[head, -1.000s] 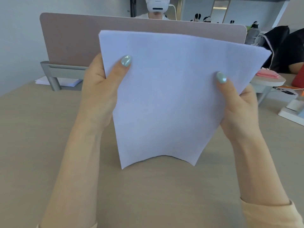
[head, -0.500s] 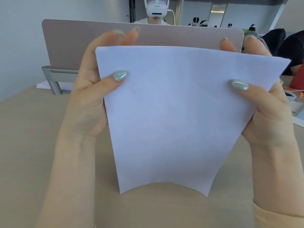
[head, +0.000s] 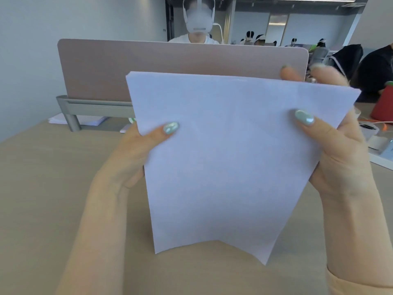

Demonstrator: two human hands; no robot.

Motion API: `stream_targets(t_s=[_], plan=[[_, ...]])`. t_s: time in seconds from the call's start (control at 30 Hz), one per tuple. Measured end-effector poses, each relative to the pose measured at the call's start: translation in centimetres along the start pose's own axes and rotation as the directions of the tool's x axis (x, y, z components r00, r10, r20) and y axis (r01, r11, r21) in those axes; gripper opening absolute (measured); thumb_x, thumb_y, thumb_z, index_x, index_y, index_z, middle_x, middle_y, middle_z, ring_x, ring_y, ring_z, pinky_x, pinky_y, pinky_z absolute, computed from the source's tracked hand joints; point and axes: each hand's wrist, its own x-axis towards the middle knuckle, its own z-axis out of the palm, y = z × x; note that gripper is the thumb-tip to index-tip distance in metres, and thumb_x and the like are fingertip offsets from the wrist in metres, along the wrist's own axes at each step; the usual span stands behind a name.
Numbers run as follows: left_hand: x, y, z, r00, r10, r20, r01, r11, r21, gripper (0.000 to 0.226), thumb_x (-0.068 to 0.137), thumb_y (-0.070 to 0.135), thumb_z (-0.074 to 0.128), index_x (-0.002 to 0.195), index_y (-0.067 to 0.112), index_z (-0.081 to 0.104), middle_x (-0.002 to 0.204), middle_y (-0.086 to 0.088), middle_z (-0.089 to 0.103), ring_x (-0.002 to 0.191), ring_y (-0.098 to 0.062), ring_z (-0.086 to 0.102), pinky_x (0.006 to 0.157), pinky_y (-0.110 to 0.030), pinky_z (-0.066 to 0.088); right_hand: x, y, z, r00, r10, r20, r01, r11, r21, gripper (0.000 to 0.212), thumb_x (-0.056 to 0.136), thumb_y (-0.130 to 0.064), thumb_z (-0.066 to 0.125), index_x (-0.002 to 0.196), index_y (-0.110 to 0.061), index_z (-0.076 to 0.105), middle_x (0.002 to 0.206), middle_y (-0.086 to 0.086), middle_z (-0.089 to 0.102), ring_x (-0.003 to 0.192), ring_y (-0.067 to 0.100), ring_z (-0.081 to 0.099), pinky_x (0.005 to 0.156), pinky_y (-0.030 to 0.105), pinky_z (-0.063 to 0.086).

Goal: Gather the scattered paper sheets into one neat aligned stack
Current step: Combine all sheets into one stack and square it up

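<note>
A stack of white paper sheets stands upright in front of me, its curved lower edge near the tan table. My left hand grips the stack's left edge, thumb pressed on the front. My right hand grips the right edge, thumb on the front, and its fingertips show blurred above the top edge. The top edges of the sheets look closely aligned. The table under the stack is hidden.
A pinkish desk divider on a grey metal foot stands behind the stack. More white paper lies beyond it at left. A person wearing a headset sits past the divider. White devices and a red object sit at right.
My left hand slid down the stack's left edge and its fingers no longer show above the top. The stack sits lower and further right in view.
</note>
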Motion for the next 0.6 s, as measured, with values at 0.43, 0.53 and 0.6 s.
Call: stream_targets(t_s=[0.43, 0.53, 0.6], plan=[[0.5, -2.5, -0.9, 0.991, -0.005, -0.131, 0.037, 0.969, 0.245, 0.024, 0.080, 0.016, 0.065, 0.093, 0.036, 0.063, 0.085, 0.030, 0.071, 0.086, 0.011, 0.066, 0.072, -0.008, 0.052, 2.0, 3.6, 1.6, 0.957, 0.173, -0.231, -0.208, 0.968, -0.139, 0.006, 0.074, -0.019, 0.070, 0.069, -0.021, 0.073, 0.076, -0.012, 0.076, 0.071, 0.004, 0.072, 0.059, 0.019, 0.055], [0.3, -5.2, -1.8, 0.966, -0.145, -0.214, 0.185, 0.967, 0.177, 0.022, 0.078, 0.015, 0.073, 0.086, 0.035, 0.066, 0.078, 0.025, 0.073, 0.076, 0.007, 0.069, 0.064, -0.014, 0.054, 1.6, 6.3, 0.8, 0.908, 0.356, -0.221, -0.399, 0.897, -0.190, 0.007, 0.079, -0.018, 0.071, 0.083, -0.022, 0.073, 0.086, -0.008, 0.077, 0.081, 0.011, 0.074, 0.066, 0.026, 0.057], [0.0, -6.7, -2.2, 0.947, -0.231, -0.223, 0.271, 0.947, 0.169, 0.020, 0.076, 0.021, 0.075, 0.089, 0.034, 0.068, 0.084, 0.020, 0.075, 0.085, -0.001, 0.071, 0.071, -0.025, 0.054, 1.2, 7.5, 0.3, 0.873, 0.439, -0.213, -0.480, 0.849, -0.219, 0.011, 0.080, -0.020, 0.072, 0.091, -0.024, 0.073, 0.092, -0.006, 0.077, 0.088, 0.017, 0.073, 0.071, 0.030, 0.058]])
